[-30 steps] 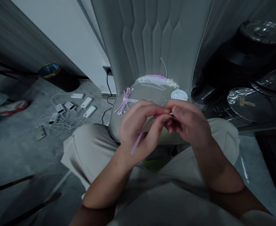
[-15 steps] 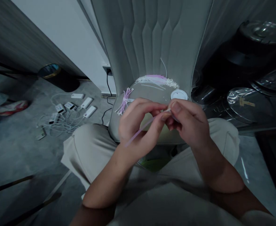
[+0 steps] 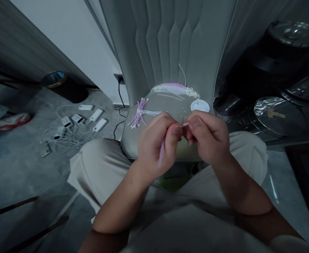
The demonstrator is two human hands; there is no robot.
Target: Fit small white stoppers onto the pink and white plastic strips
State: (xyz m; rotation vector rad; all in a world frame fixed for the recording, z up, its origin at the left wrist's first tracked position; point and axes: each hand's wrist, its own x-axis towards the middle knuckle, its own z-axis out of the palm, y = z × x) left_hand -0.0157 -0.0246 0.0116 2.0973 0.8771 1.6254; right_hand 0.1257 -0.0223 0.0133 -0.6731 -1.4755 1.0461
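Above the front of the chair seat (image 3: 170, 138), my two hands are close together. My left hand (image 3: 158, 146) is closed around a thin purple strip (image 3: 161, 154), whose lower end sticks out below the thumb toward the wrist. My right hand (image 3: 208, 135) pinches a pale tip that shows in the small gap between both hands; whether it belongs to the same strip is hidden by the fingers. Just beyond my left hand lies a bundle of purple and white strips (image 3: 139, 113). A curved row of more strips (image 3: 170, 88) rests at the seat's back, near a round white lid (image 3: 199, 105).
On the floor to the left are several white power banks (image 3: 100, 125) with tangled cables (image 3: 70, 137). A dark bin (image 3: 65, 88) stands by the wall. Shiny round-lidded containers (image 3: 273, 112) are at the right. A black plug cord (image 3: 119, 95) hangs beside the chair.
My left hand has curled more tightly and turned, so the purple strip points more steeply down. The fingertips of both hands have drawn slightly apart, leaving a pale tip between them.
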